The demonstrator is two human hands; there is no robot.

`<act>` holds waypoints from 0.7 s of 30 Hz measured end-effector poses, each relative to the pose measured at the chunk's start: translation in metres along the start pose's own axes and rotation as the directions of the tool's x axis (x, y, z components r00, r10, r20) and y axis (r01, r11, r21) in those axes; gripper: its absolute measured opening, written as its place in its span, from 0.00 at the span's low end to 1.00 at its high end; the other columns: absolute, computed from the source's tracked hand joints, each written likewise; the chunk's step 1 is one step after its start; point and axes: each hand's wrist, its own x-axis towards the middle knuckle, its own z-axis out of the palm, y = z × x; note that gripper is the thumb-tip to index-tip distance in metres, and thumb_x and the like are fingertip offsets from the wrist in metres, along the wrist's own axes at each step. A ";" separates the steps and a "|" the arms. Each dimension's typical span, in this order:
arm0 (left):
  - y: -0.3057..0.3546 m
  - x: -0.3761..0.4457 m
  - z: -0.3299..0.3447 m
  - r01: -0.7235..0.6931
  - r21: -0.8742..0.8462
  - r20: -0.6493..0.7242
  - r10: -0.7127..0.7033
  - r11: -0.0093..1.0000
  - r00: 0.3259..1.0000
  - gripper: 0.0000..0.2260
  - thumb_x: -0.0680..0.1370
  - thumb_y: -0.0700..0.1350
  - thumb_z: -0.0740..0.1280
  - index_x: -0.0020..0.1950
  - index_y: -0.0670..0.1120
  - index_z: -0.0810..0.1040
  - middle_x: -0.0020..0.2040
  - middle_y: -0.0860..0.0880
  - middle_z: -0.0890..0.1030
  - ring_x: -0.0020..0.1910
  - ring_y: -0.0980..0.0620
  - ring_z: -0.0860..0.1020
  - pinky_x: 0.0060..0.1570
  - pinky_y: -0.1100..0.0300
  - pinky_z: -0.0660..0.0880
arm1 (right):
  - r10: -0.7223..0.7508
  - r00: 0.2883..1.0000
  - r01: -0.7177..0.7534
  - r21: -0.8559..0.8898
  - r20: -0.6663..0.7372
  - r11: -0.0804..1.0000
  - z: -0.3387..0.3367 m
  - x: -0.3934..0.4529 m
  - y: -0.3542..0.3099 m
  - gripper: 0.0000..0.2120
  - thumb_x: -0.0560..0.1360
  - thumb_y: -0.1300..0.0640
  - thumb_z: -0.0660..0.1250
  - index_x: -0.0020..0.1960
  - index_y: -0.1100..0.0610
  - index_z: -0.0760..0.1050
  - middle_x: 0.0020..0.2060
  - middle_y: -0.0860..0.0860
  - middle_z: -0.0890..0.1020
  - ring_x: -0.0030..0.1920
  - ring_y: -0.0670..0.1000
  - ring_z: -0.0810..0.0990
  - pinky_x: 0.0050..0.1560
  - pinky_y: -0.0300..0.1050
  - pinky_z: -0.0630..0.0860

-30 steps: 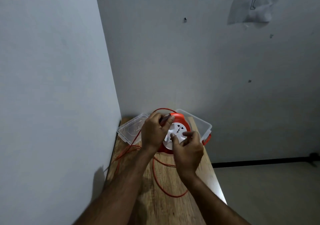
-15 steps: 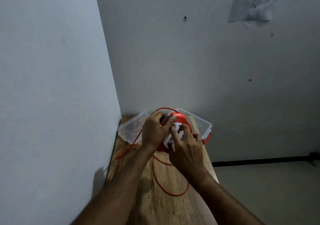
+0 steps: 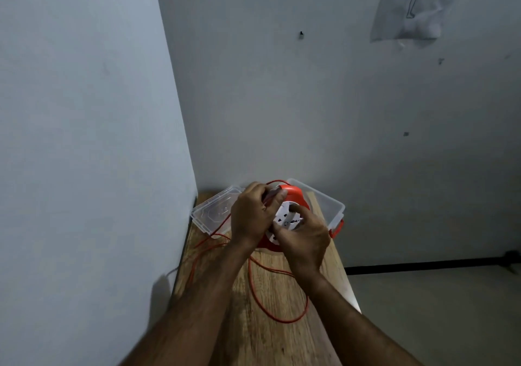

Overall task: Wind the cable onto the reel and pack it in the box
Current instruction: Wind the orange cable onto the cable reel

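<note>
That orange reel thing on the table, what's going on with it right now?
A person holds the orange cable reel upright on the wooden table. The left hand grips its rim, and the right hand works the white socket face. Loose orange cable lies looped on the table. The clear box sits open behind, its lid beside it.

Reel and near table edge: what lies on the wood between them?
In the head view, loose orange cable loops across the table between the reel and the near edge.

Wooden table [image 3: 262,337], wall-hung plastic bag [image 3: 408,8]
</note>
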 end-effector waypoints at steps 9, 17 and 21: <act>0.003 -0.013 0.005 -0.032 0.007 0.000 0.032 0.999 0.999 0.14 0.79 0.59 0.69 0.51 0.48 0.83 0.46 0.54 0.83 0.43 0.60 0.77 0.40 0.73 0.67 | 0.792 0.327 -0.752 0.650 0.515 -0.113 0.008 0.010 -0.037 0.24 0.73 0.51 0.77 0.61 0.57 0.69 0.47 0.57 0.81 0.44 0.55 0.83 0.57 0.57 0.82; -0.001 -0.010 0.003 -0.005 -0.032 0.011 0.006 0.999 1.000 0.13 0.78 0.58 0.70 0.51 0.48 0.83 0.45 0.54 0.83 0.43 0.60 0.77 0.39 0.77 0.65 | 0.780 0.421 -0.774 0.632 0.463 0.042 0.001 0.006 -0.028 0.25 0.73 0.56 0.77 0.64 0.60 0.69 0.49 0.60 0.83 0.40 0.59 0.88 0.43 0.57 0.86; -0.005 -0.008 0.002 0.025 -0.049 -0.009 -0.026 0.998 1.000 0.15 0.79 0.59 0.69 0.51 0.48 0.83 0.46 0.54 0.83 0.44 0.60 0.78 0.40 0.76 0.66 | 0.431 0.895 -0.433 0.445 0.112 0.784 -0.010 -0.006 -0.018 0.11 0.72 0.59 0.78 0.50 0.55 0.76 0.45 0.55 0.84 0.41 0.53 0.86 0.44 0.44 0.84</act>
